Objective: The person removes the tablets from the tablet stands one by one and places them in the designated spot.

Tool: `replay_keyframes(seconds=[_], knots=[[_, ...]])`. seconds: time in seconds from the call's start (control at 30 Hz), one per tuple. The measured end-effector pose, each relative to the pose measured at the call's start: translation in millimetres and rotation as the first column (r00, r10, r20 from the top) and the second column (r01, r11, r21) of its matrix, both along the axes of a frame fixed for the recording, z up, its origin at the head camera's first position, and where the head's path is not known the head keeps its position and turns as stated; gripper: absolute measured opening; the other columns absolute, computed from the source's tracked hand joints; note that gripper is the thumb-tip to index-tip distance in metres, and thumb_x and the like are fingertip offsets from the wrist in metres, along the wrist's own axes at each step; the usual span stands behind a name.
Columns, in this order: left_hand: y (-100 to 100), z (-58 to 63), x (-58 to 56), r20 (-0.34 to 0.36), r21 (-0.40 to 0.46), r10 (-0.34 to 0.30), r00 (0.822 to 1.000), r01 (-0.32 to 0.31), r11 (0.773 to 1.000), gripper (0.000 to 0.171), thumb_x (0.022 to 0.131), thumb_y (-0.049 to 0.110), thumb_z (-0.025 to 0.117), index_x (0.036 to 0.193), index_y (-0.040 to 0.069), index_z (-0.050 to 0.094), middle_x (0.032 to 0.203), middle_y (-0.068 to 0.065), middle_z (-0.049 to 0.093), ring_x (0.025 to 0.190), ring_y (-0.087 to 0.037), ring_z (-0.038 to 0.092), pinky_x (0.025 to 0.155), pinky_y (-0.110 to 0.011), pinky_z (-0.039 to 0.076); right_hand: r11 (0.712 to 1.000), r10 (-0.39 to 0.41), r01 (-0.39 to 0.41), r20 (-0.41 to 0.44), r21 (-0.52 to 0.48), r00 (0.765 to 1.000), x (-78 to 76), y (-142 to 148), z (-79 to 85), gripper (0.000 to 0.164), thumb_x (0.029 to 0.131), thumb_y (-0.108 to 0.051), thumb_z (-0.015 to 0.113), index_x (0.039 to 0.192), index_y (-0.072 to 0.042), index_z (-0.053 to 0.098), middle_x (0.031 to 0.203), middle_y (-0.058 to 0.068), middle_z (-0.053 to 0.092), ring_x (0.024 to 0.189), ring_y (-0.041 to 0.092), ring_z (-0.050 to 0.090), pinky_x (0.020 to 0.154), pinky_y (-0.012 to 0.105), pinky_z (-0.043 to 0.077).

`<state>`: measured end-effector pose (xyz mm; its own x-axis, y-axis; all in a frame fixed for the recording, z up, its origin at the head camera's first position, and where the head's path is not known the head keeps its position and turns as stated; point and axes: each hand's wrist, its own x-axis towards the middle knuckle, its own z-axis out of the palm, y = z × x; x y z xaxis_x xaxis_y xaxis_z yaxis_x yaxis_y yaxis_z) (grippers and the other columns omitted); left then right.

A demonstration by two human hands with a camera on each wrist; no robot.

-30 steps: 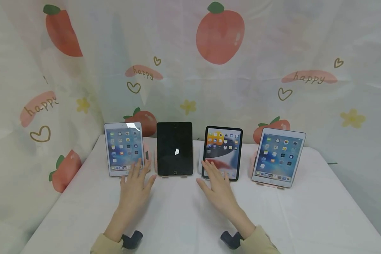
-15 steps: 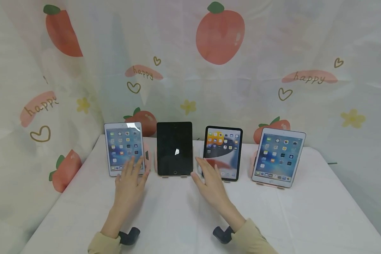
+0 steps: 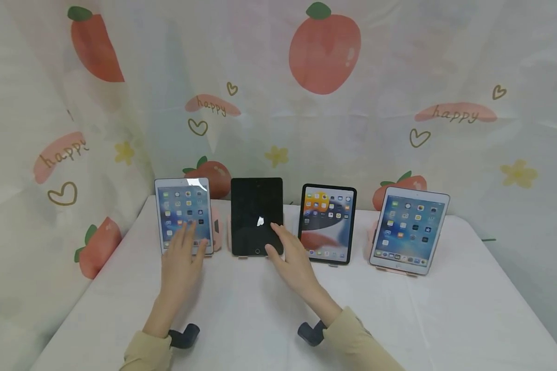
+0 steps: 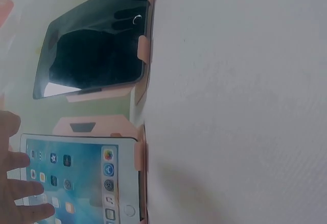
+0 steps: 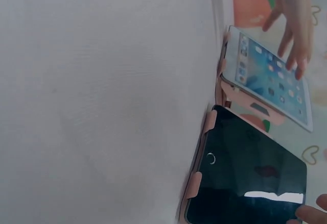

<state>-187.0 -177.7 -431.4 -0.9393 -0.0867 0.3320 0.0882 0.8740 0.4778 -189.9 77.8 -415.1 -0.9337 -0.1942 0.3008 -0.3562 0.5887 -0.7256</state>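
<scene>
Right hand point(image 3: 293, 257), fingers spread, has shifted left from the black-rimmed tablet point(image 3: 330, 221) to the dark tablet point(image 3: 255, 206), presumably its focus now; left hand point(image 3: 178, 263), also spread, fronts the leftmost white tablet point(image 3: 176, 206); contact unclear, both tablets on pink stands point(image 4: 144, 49).

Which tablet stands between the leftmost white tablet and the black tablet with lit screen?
The black rectangular tablet with dark screen; the head view shows it, partly behind the right hand.
</scene>
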Motion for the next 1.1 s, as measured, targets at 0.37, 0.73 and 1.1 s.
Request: replay_keyframes(seconds=[0.37,0.73,1.1], knots=[[-13.6,-3.8,-9.4,-0.092,0.059,0.027,0.995,-0.021,0.998,0.054,0.101,0.033,0.044,0.146,0.002,0.036,0.152,-0.025,0.032,0.138,-0.048,0.031,0.097,-0.075,0.031,0.997,0.051,-0.047,0.056,-0.069,0.997,-11.4,-21.1,2.5,0.053,0.097,-0.033,0.055,0.145,-0.019,0.04,0.152,0.012,0.04,0.141,0.035,0.036,0.11,0.065,0.029],[-28.6,-2.8,-18.0,-0.19,0.108,0.076,0.979,-0.057,0.993,0.046,0.101,0.029,0.046,0.139,0.003,0.045,0.146,-0.023,0.042,0.133,-0.045,0.038,0.098,-0.069,0.035,0.975,0.134,-0.126,0.03,-0.184,0.991,-26.5,-39.9,9.9,0.05,0.096,-0.022,0.056,0.143,-0.009,0.042,0.146,0.012,0.047,0.136,0.031,0.044,0.11,0.05,0.039],[-39.8,-2.5,-27.1,-0.182,0.175,0.131,0.975,-0.099,0.98,0.045,0.101,0.029,0.044,0.138,0.002,0.044,0.143,-0.023,0.043,0.13,-0.043,0.04,0.101,-0.062,0.036,0.962,0.153,-0.138,0.048,-0.237,0.987,-46.6,-58.6,5.4,0.046,0.095,-0.015,0.058,0.139,-0.007,0.047,0.141,0.013,0.053,0.13,0.028,0.051,0.106,0.043,0.044]])
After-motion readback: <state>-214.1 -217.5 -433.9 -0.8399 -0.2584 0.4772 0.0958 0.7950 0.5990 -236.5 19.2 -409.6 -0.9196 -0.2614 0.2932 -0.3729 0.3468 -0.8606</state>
